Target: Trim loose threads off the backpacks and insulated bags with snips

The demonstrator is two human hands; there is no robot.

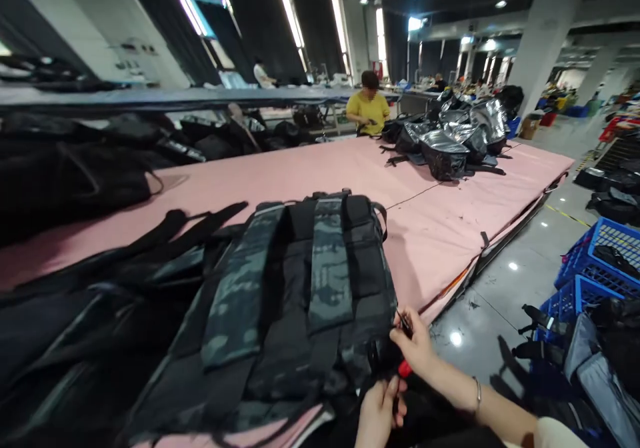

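Observation:
A black backpack with camouflage shoulder straps (pixel 331 268) lies on the pink-covered table (pixel 280 171), straps up. At its lower right corner, my right hand (pixel 414 341) has its fingers closed around a small dark item whose kind is unclear. Just below, my left hand (pixel 383 405) is pinched at the backpack's edge, on something too small and dark to make out. A small red object (pixel 405 369) shows between the two hands.
More black bags (pixel 100 328) lie on the left. A pile of black and silver bags (pixel 450 135) sits farther along the table, near a person in yellow (pixel 369 107). Blue crates (pixel 583 295) with bags stand on the floor at right.

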